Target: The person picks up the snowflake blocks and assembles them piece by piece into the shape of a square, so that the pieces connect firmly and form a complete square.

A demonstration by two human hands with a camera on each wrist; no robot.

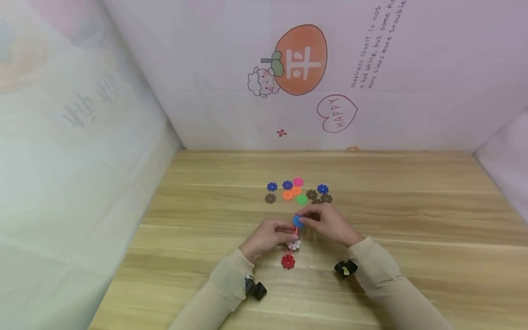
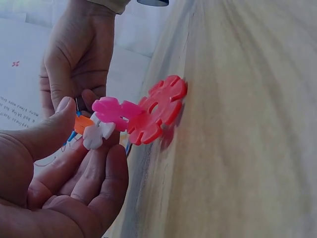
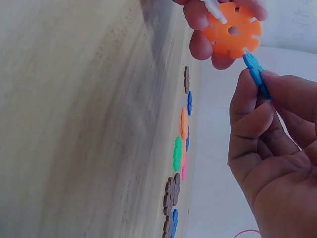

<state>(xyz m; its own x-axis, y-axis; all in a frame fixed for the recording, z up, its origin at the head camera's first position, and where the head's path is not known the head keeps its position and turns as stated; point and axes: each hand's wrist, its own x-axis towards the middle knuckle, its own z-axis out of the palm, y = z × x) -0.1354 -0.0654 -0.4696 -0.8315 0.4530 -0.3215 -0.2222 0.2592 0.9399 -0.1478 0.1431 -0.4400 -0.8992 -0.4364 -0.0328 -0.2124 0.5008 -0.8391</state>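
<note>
A chain of slotted plastic snowflake discs runs between the hands: a red disc, a pink disc, a white disc, an orange disc and a light blue disc. My left hand pinches the chain around the orange disc, thumb on one side and fingers on the other. Between thumb and fingertips, my right hand holds the light blue disc edge-on, right at the orange disc's notched rim. The red disc hangs at the near end, close over the table.
Loose discs lie on the wooden table beyond the hands: several dark blue and brown, orange ones, a green one and a pink one. A printed cloth wall rises at the table's back edge.
</note>
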